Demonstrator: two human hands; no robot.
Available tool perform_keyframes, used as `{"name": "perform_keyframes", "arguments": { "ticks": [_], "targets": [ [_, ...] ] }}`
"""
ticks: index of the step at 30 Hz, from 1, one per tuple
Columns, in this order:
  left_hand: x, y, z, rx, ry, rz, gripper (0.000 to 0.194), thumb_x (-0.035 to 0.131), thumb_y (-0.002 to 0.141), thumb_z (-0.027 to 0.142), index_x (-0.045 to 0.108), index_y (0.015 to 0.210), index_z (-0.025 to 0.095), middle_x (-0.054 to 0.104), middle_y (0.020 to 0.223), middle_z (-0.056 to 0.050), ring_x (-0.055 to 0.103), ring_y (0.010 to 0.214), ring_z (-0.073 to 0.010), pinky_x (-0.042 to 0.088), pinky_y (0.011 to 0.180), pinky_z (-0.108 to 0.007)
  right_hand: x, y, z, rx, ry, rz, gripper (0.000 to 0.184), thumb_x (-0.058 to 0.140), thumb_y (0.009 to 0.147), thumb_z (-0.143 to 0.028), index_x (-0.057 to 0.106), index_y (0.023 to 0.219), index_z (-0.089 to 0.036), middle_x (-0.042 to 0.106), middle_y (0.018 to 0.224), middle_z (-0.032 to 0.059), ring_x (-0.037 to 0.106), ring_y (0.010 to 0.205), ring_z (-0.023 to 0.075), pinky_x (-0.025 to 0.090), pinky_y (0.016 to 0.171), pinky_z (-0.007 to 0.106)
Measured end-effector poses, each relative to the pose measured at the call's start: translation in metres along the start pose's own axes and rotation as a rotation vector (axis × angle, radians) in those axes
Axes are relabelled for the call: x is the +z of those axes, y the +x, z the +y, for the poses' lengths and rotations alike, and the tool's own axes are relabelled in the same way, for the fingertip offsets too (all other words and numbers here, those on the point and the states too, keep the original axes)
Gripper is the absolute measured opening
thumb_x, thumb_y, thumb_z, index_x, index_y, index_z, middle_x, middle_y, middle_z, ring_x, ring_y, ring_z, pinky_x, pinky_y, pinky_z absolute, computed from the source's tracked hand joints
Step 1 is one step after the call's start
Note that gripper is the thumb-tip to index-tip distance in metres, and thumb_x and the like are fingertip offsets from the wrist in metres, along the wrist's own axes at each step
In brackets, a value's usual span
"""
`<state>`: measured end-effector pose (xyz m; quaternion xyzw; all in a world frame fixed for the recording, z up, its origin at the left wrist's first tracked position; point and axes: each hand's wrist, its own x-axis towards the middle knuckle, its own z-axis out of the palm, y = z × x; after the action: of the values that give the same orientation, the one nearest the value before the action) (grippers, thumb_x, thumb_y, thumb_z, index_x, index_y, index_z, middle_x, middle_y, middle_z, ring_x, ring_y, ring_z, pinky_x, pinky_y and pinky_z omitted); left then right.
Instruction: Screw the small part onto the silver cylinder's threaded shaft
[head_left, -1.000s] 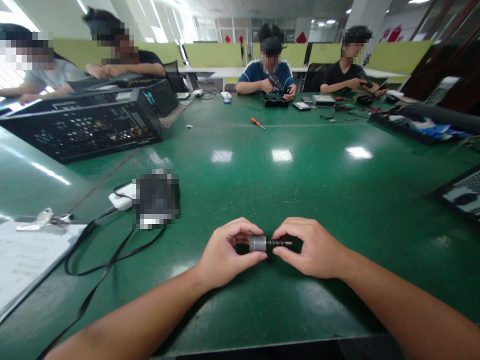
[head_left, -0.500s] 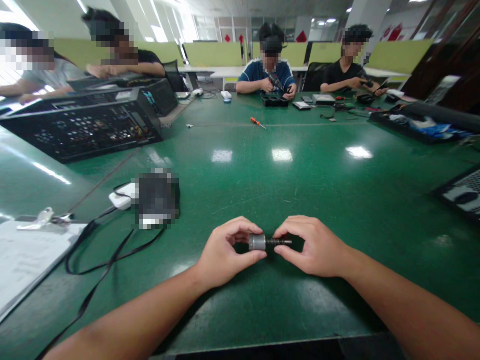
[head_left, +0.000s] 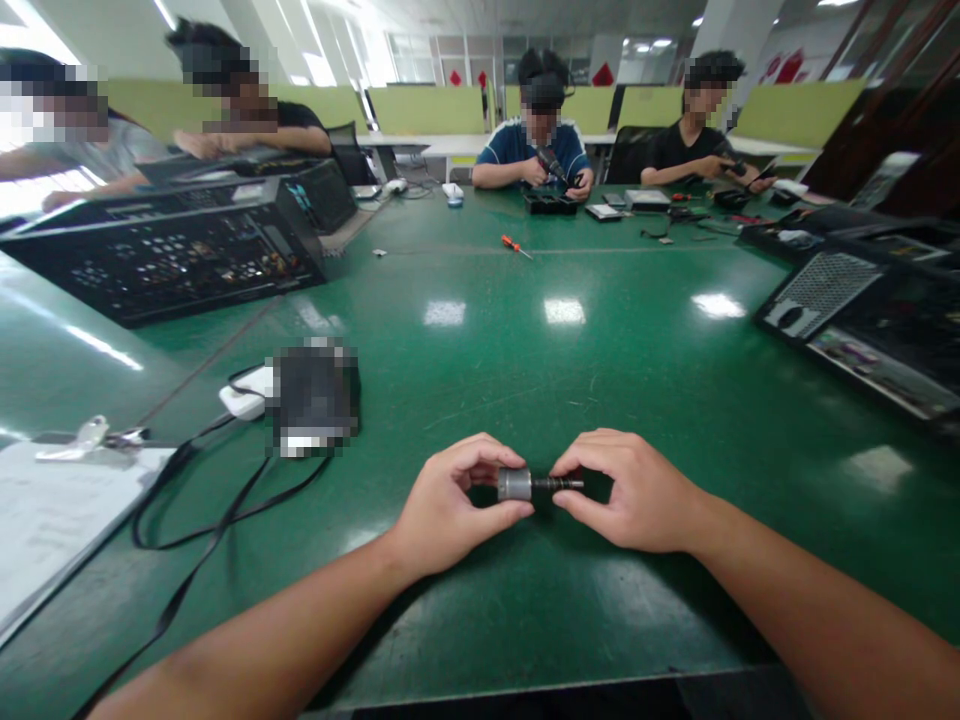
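A small grey metal cylinder (head_left: 514,485) with a thin dark threaded shaft (head_left: 562,484) sticking out to the right is held just above the green table (head_left: 570,370). My left hand (head_left: 450,510) pinches the cylinder between thumb and fingers. My right hand (head_left: 637,495) is closed round the shaft's right end, thumb below and forefinger above. The two hands face each other near the table's front edge.
An open black computer case (head_left: 172,250) lies at the left, another (head_left: 862,310) at the right. A blurred black device (head_left: 311,395) with black cables and a clipboard (head_left: 52,510) sit front left. An orange screwdriver (head_left: 515,245) lies mid-table. Several people work at the far side.
My hands and the cylinder have stayed almost still. At the right, a black computer case has come into view nearer the table's middle.
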<state>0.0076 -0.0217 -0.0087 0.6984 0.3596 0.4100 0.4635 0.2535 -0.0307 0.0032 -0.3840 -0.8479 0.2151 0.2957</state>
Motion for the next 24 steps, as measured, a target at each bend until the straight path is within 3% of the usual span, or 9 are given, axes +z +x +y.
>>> {"name": "perform_keyframes", "arguments": {
  "ticks": [24],
  "targets": [
    [0.0011, -0.0013, -0.002, -0.004, 0.001, 0.011, 0.03, 0.089, 0.071, 0.02, 0.073, 0.095, 0.016, 0.07, 0.094, -0.006, 0.072, 0.081, -0.0164, 0.062, 0.077, -0.028, -0.0039, -0.0035, 0.0048, -0.01, -0.011, -0.027, 0.007, 0.07, 0.089, -0.026, 0.07, 0.094, -0.021, 0.076, 0.085, 0.0026, 0.068, 0.077, 0.0186, 0.048, 0.078, 0.034]
  ]
}}
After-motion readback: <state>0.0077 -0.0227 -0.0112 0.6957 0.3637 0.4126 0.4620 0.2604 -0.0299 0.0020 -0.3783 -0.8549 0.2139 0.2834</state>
